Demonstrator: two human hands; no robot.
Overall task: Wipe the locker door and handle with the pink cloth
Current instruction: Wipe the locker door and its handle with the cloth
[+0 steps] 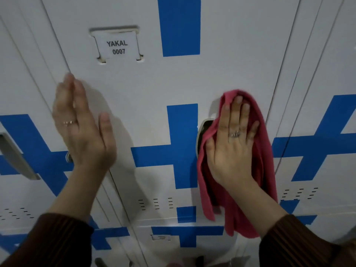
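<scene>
Our right hand [231, 151] lies flat on the pink cloth [266, 170], fingers straight and slightly spread, pressing it against the locker door [150, 83] at about three o'clock from the blue cross [182, 155] at the door's middle. The cloth covers most of the handle [205, 130]; only the left rim of its recess and a dark sliver show at the cloth's nine o'clock edge. The loose folds hang toward six o'clock, past the door's bottom edge, and the cloth's right side runs close to the seam [277, 97] bounding the door at three o'clock (little room that way). Our left hand [84, 132] is open too, fingers straight and together, thumb out, held edge-on at nine o'clock over the door's left seam; we cannot tell whether it touches the metal. Between the two hands the panel lies unobstructed, and toward twelve o'clock it runs open up to the label card [117, 47] reading YAKAL 0007. Vent slots [156, 204] sit at six o'clock, just above the bottom edge. A neighbouring handle [15, 157] shows at far nine o'clock.
</scene>
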